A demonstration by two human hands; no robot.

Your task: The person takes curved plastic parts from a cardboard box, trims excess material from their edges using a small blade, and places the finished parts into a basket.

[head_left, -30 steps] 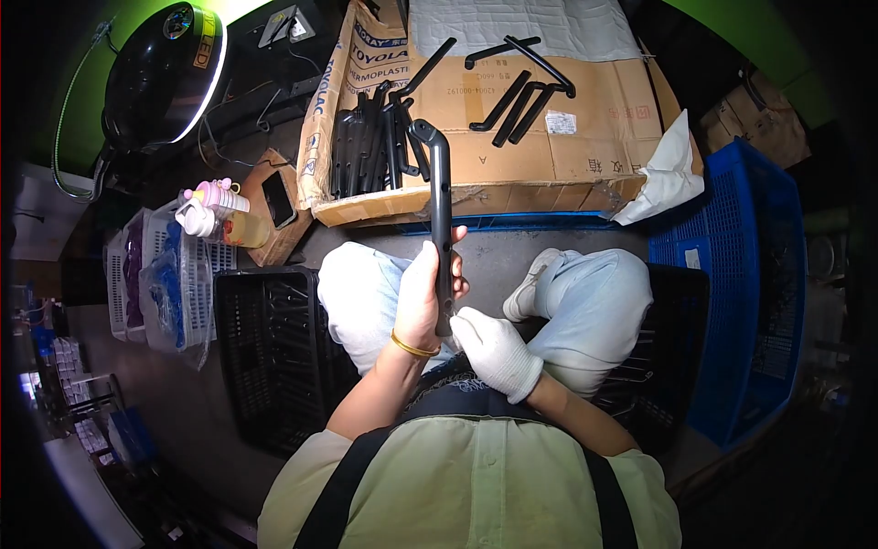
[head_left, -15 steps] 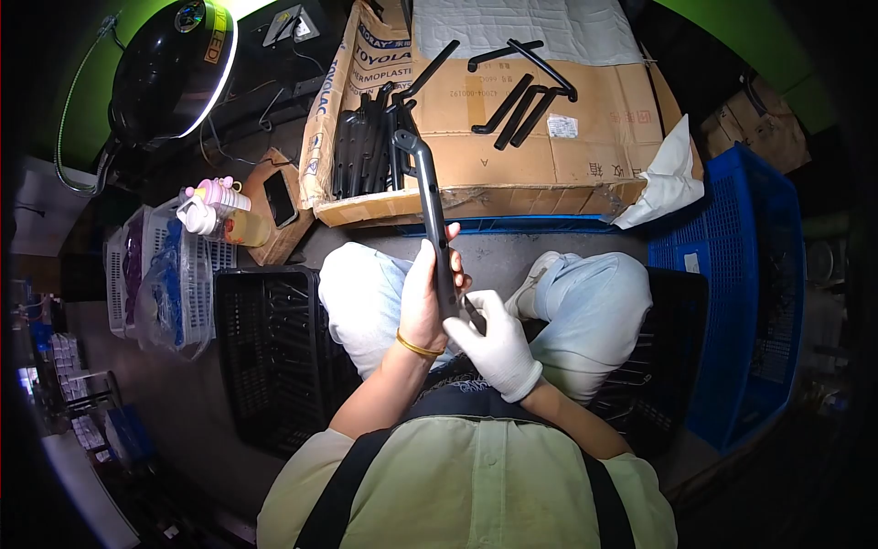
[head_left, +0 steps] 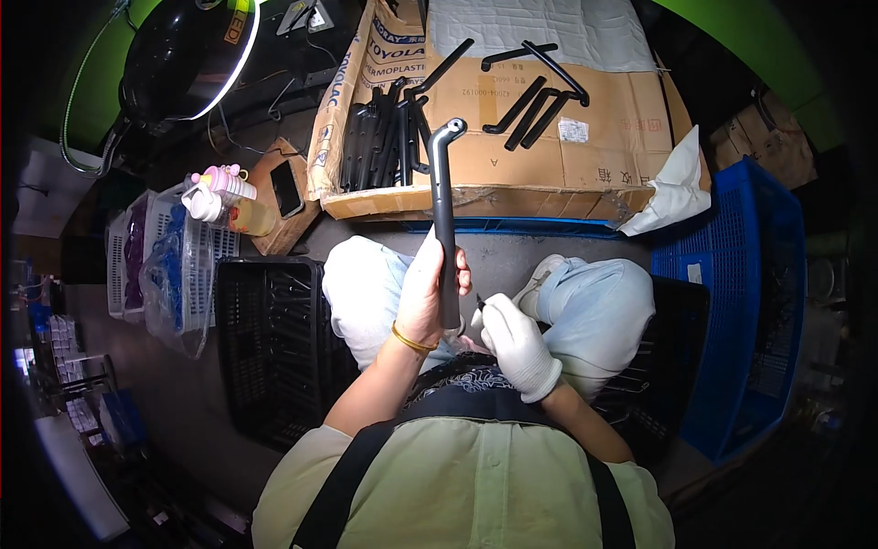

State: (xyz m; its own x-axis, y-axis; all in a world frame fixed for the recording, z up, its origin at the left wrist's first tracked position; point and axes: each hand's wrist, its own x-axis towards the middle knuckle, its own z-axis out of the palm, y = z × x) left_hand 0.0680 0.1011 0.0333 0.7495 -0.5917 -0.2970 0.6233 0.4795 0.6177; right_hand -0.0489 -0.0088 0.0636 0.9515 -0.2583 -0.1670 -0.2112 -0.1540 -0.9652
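My bare left hand [head_left: 428,291] is wrapped round the lower part of a black bent tube [head_left: 443,201], which stands nearly upright with its angled end at the top. A gold band circles that wrist. My right hand [head_left: 514,348], in a white knitted glove, is closed just right of the tube's lower end, apart from it. A small dark tip shows at its fingers; what it belongs to is too hidden to name. Beyond, more black tubes [head_left: 380,137] lie bunched at the left of the cardboard [head_left: 549,169], and several others [head_left: 533,119] lie farther right.
Black crates [head_left: 236,357] flank my knees. At the right stands a blue crate [head_left: 722,302]. A lamp [head_left: 174,55], a phone [head_left: 286,188] and a pink-lidded bottle [head_left: 224,188] are at the left, near white baskets [head_left: 197,242]. Crumpled white paper [head_left: 672,188] hangs at the cardboard's right corner.
The held tube has turned, and its bent top now points right. My right hand has moved right and down, away from the tube. The whole view has shifted slightly.
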